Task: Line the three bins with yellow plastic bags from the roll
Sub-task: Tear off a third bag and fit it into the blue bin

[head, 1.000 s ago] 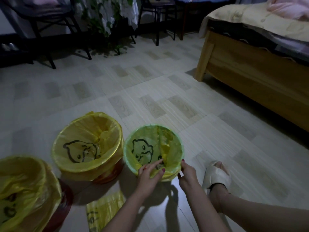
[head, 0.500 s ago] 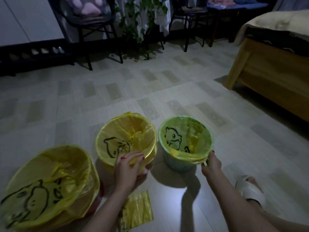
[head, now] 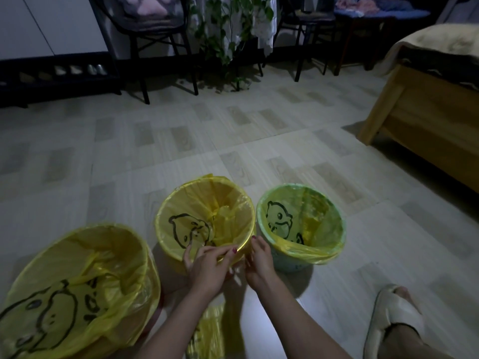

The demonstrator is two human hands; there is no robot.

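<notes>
In the head view, both hands have moved from the pale green round plastic bin point(head: 302, 260) on the right to the middle round bin point(head: 204, 224): the left hand point(head: 207, 270) is now curled over its near rim, pinching the thin, crinkled yellow plastic bag point(head: 191, 229) with a duck drawing, and the right hand point(head: 259, 263) is half closed beside the rim, though what it holds cannot be told. All three bins on the smooth tiled floor point(head: 181, 141), also the large one point(head: 75, 286) at the lower left corner, already carry glossy yellow bags, so probably only small adjusting remains. The flat yellow rest of the roll point(head: 207, 335) lies on the floor between the forearms.
</notes>
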